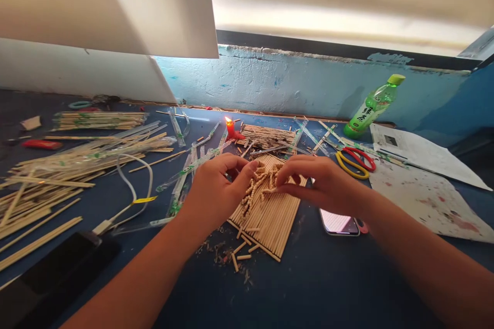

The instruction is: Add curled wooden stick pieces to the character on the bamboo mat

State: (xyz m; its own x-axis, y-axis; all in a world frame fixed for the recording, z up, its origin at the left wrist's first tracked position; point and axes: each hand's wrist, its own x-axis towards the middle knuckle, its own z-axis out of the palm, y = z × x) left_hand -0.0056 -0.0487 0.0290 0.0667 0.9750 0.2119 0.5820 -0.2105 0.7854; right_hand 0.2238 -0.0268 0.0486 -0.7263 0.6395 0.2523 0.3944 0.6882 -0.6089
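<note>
A mat of thin wooden sticks [276,221] lies side by side on the blue table. Over it is a branching shape of short cut stick pieces [252,193], set in curved rows. My left hand [222,185] is at the shape's upper left, thumb and index finger closed together against its edge; what lies between those fingertips is hidden. On the right side, my right hand [324,182] pinches the end of a row of these pieces between thumb and fingertips. Loose short cut pieces [243,257] lie by the mat's near left edge.
A lit red candle [230,127] burns just behind the mat. Scissors [355,162], a phone [339,222] and stained paper [428,198] lie to the right, with a green bottle [374,106] behind. Leftward are bundles of sticks [57,175], a white cable [150,180] and a red cutter [41,144].
</note>
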